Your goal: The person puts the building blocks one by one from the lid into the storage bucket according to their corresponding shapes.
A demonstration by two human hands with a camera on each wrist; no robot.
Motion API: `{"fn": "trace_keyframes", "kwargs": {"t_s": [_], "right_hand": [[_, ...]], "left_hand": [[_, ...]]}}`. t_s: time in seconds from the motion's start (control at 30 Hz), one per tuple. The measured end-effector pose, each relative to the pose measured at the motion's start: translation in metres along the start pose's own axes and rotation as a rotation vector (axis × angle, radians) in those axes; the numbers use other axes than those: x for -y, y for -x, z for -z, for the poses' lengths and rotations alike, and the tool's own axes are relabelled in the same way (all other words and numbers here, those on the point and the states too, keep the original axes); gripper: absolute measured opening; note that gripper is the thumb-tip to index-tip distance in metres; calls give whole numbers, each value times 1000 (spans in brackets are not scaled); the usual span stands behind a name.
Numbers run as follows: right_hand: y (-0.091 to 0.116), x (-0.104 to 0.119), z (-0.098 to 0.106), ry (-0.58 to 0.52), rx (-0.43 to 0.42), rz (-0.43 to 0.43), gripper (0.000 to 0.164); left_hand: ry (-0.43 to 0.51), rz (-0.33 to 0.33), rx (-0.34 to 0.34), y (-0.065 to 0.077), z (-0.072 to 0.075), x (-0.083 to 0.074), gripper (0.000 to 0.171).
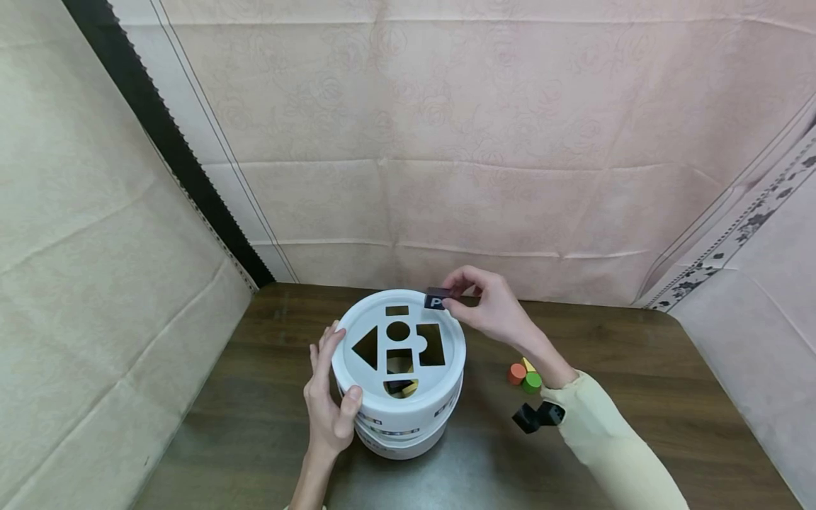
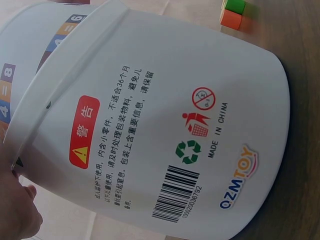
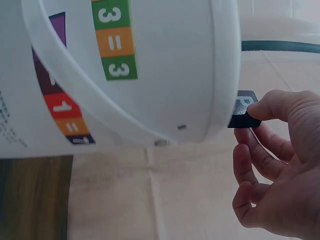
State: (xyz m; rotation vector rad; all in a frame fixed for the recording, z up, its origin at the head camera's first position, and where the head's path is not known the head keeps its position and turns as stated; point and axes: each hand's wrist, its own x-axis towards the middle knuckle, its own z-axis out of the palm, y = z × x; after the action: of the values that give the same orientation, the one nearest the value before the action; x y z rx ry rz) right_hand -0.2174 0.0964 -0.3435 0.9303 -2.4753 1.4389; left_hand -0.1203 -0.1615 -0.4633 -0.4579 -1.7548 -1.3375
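Observation:
A white round shape-sorter bucket (image 2: 150, 30) stands on the table under a lid (image 1: 367, 310) with variously shaped holes. My left hand (image 1: 331, 407) rests against the lid's left rim, thumb at the front edge and fingers spread along the side. Between thumb and fingers, my right hand (image 1: 494, 304) pinches a small dark block (image 1: 436, 298) marked with a white P. That block is at the lid's back right rim, off the cut-outs; the right wrist view shows the block (image 3: 244, 119) overlapped by the rim. Yellow and dark pieces show through the front round hole.
Right of the bucket lie an orange-red round block (image 1: 516, 374), a green one (image 1: 532, 383) and a yellow piece (image 1: 528, 365). Nearer the right sleeve are black blocks (image 1: 526, 418). Cloth-covered walls (image 1: 478, 212) close off the wooden table's (image 1: 255, 425) back and sides.

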Motion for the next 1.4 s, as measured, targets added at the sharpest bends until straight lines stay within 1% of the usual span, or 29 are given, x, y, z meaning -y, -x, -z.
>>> {"fn": "trace_keyframes", "kwargs": {"t_s": [0.13, 0.33, 0.67, 0.77, 1.07, 1.4], "right_hand": [[-7, 1, -8, 6, 9, 21, 19], [-15, 2, -17, 26, 18, 29, 18], [-25, -1, -32, -7, 49, 57, 18], [-27, -1, -36, 0, 63, 69, 17], [-29, -3, -43, 10, 77, 95, 18], [-28, -4, -45, 41, 72, 86, 17]], "left_hand": [[2, -4, 0, 0, 0, 0, 70], [5, -8, 2, -1, -2, 0, 70], [0, 12, 9, 0, -1, -1, 69], [-1, 12, 7, 0, -1, -1, 69], [-6, 14, 9, 0, 1, -2, 69], [-8, 19, 12, 0, 0, -2, 69]]}}
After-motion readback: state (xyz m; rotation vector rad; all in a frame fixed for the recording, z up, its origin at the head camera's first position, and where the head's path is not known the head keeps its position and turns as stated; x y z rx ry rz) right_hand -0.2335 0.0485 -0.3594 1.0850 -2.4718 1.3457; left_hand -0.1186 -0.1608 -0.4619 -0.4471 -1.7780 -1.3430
